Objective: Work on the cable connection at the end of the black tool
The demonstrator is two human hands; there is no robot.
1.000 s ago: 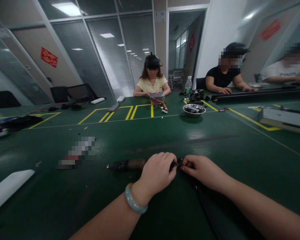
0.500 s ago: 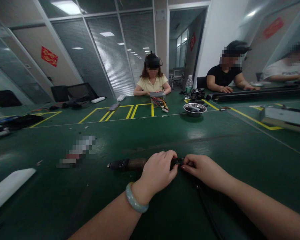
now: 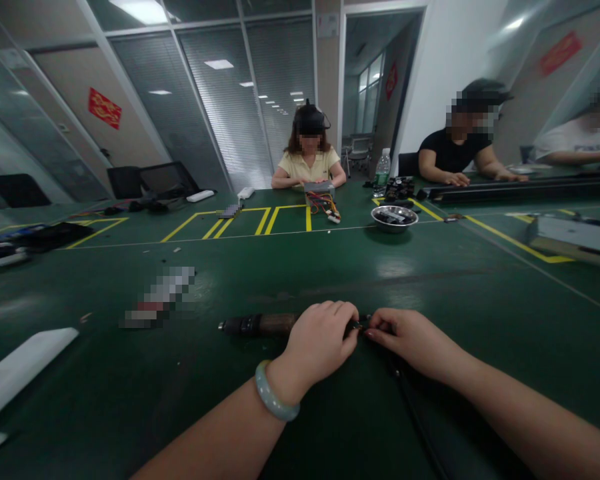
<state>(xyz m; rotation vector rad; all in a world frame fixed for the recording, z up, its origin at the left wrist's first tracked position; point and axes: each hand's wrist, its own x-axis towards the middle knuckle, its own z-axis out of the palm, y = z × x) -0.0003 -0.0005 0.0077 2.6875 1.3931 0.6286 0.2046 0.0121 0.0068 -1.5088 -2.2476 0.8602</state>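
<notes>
A dark, straight electric screwdriver (image 3: 267,325) lies sideways on the green table, its metal tip to the left. My left hand (image 3: 323,340), with a pale bangle at the wrist, is closed around its rear part and hides much of it. Just to the right, my right hand (image 3: 405,337) pinches at the tool's tail end, where small dark parts show between the fingertips. From beneath that hand a black cable (image 3: 415,413) runs down toward me; its very end is covered by the fingers.
A blurred-out packet (image 3: 165,293) and a white box (image 3: 25,373) lie to the left. Beyond are a metal bowl (image 3: 394,219) with dark parts, a grey unit with coloured wires (image 3: 323,200) and a water bottle (image 3: 383,172). Several people sit across the table.
The view has shifted slightly, moving everything a little to the right in the picture. Both hands keep their hold at the screwdriver's rear end.
</notes>
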